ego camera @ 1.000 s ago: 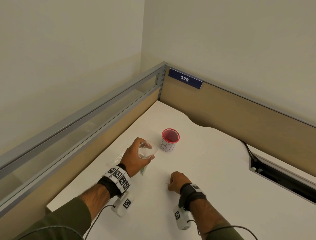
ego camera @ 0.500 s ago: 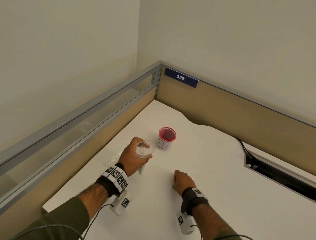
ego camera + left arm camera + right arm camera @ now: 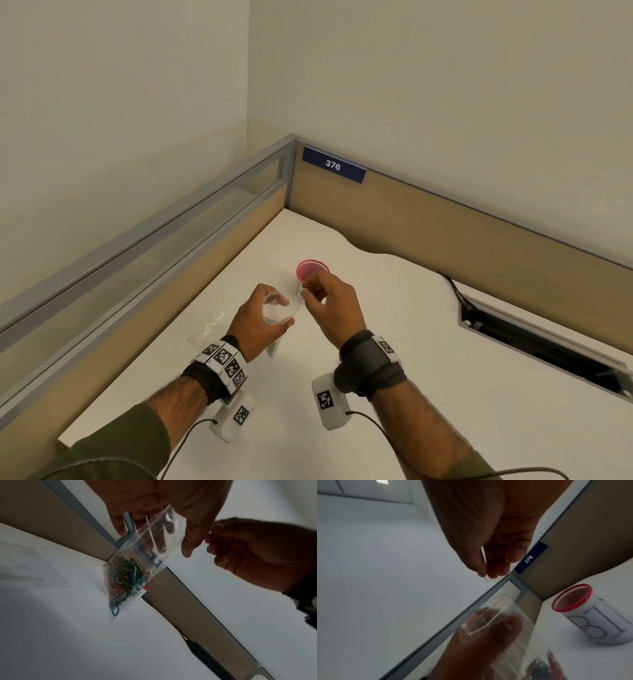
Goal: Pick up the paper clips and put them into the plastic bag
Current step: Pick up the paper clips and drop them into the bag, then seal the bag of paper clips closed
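Off the desk (image 3: 394, 342) — right hand (image 3: 334, 305) has risen, pinching a paper clip (image 3: 487, 579) beside the bag (image 3: 279, 308).

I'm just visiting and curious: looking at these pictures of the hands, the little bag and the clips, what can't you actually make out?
- How many paper clips are in the plastic bag: left wrist view, they lie tangled and blurred.
- The colour of the paper clip pinched by the right hand: right wrist view, thin and dim.
- What the red-rimmed cup holds: head view, the right hand covers part of it.
- The left hand fingertips: right wrist view, blurred behind the bag.
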Motion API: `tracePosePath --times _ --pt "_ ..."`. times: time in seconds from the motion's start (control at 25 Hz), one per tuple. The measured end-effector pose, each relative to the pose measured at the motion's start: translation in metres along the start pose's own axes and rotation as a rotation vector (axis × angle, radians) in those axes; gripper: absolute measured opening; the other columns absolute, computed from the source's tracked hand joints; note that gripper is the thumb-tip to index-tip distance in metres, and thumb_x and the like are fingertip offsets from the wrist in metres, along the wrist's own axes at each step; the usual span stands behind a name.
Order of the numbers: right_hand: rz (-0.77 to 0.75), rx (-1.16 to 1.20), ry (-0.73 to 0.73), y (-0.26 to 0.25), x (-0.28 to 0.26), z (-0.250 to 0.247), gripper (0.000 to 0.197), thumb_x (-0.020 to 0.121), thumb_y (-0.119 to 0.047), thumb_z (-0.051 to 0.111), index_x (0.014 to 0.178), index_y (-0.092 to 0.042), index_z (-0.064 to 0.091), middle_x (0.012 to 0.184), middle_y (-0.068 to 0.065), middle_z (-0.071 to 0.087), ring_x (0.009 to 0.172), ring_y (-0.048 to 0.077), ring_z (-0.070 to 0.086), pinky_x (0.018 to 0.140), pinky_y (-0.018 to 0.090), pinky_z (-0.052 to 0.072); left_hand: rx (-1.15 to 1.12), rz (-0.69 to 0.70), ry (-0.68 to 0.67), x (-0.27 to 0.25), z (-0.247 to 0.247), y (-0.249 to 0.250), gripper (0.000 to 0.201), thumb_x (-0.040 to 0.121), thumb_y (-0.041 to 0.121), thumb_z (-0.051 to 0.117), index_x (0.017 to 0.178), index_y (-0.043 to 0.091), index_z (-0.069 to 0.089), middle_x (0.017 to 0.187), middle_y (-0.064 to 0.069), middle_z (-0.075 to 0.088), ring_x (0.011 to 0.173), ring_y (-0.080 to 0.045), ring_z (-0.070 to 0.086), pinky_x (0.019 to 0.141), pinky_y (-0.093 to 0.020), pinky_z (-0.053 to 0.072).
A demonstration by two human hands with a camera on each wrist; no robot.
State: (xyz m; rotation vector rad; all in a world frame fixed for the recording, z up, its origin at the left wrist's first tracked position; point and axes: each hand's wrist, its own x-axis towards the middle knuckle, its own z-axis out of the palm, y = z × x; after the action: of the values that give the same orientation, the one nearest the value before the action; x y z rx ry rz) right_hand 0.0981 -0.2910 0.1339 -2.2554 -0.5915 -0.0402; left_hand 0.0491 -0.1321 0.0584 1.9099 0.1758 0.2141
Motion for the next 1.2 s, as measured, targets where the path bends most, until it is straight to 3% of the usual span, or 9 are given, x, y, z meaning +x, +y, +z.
tracePosePath --times 0.24,0.32,0.4,0.48,0.6,0.76,1.0,1.12,1.2 --pt "-0.042 -0.066 -0.076 -0.021 -0.005 0.007 0.021 0.092 -0.029 0.057 0.108 -0.02 0.066 0.102 -0.005 0.064 0.085 0.009 0.057 0.08 0.02 0.05 -0.008 0.032 -0.004 -0.001 0.001 0.007 0.047 0.078 0.021 0.08 0.109 0.028 0.045 0.103 0.018 0.058 0.109 -0.016 0.059 0.089 -0.028 0.049" --pt "-0.057 -0.103 -0.105 -0.016 -0.01 0.006 0.025 0.092 -0.036 0.057 0.11 -0.023 0.067 0.092 -0.01 0.061 0.076 0.004 0.054 0.072 0.018 0.045 -0.013 0.037 -0.004 -0.001 0.0 0.005 0.048 0.078 0.023 0.08 0.109 0.028 0.045 0.105 0.013 0.059 0.107 -0.017 0.061 0.085 -0.024 0.05" --pt "-0.07 -0.15 -0.256 -0.012 -0.015 0.005 0.029 0.09 -0.042 0.059 0.114 -0.027 0.066 0.077 -0.018 0.054 0.064 0.001 0.048 0.065 0.016 0.038 -0.006 0.046 -0.008 -0.001 -0.002 0.003 0.049 0.077 0.022 0.081 0.111 0.025 0.045 0.11 0.004 0.061 0.109 -0.018 0.06 0.079 -0.017 0.049" --pt "-0.091 -0.205 -0.355 -0.01 -0.019 0.008 0.027 0.09 -0.039 0.061 0.114 -0.027 0.066 0.081 -0.016 0.059 0.066 0.002 0.049 0.069 0.019 0.043 0.007 0.051 -0.003 -0.002 -0.003 0.006 0.051 0.076 0.021 0.082 0.111 0.023 0.046 0.113 0.003 0.06 0.112 -0.016 0.057 0.077 -0.012 0.045" --pt "-0.129 -0.223 -0.32 -0.006 -0.016 0.013 0.019 0.091 -0.027 0.059 0.107 -0.026 0.069 0.095 -0.005 0.067 0.082 0.011 0.057 0.08 0.03 0.053 0.021 0.068 0.02 -0.003 -0.003 0.01 0.049 0.076 0.019 0.081 0.11 0.022 0.045 0.11 0.004 0.059 0.112 -0.015 0.055 0.081 -0.017 0.046" --pt "-0.168 -0.196 -0.279 -0.007 -0.011 0.011 0.017 0.092 -0.021 0.056 0.1 -0.022 0.071 0.093 -0.003 0.067 0.083 0.013 0.059 0.079 0.028 0.052 -0.009 0.085 0.041 -0.003 -0.007 0.011 0.049 0.076 0.016 0.08 0.109 0.021 0.045 0.1 0.005 0.061 0.103 -0.015 0.06 0.086 -0.032 0.053" --pt "-0.173 -0.029 -0.167 -0.004 0.003 -0.008 0.008 0.085 -0.015 0.061 0.086 -0.02 0.068 0.081 -0.004 0.067 0.071 0.009 0.058 0.067 0.022 0.053 -0.273 0.037 -0.066 0.003 -0.024 -0.012 0.092 0.053 0.046 0.092 0.132 0.033 0.046 0.117 -0.001 0.066 0.11 -0.014 0.064 0.094 -0.032 0.052" --pt "-0.189 0.009 -0.183 0.001 0.005 -0.012 0.009 0.082 -0.013 0.062 0.084 -0.02 0.067 0.082 -0.004 0.068 0.073 0.011 0.06 0.068 0.024 0.055 -0.29 0.001 -0.129 0.008 -0.033 -0.023 0.059 0.06 0.051 0.086 0.112 0.03 0.067 0.109 -0.004 0.073 0.105 -0.018 0.069 0.094 -0.032 0.052" --pt "-0.197 0.014 -0.209 0.005 0.005 -0.013 0.009 0.081 -0.012 0.062 0.084 -0.02 0.066 0.082 -0.004 0.067 0.074 0.012 0.061 0.068 0.024 0.056 -0.249 -0.014 -0.147 0.011 -0.029 -0.023 0.031 0.075 0.026 0.082 0.101 0.012 0.07 0.1 0.003 0.076 0.099 -0.022 0.07 0.086 -0.025 0.054"
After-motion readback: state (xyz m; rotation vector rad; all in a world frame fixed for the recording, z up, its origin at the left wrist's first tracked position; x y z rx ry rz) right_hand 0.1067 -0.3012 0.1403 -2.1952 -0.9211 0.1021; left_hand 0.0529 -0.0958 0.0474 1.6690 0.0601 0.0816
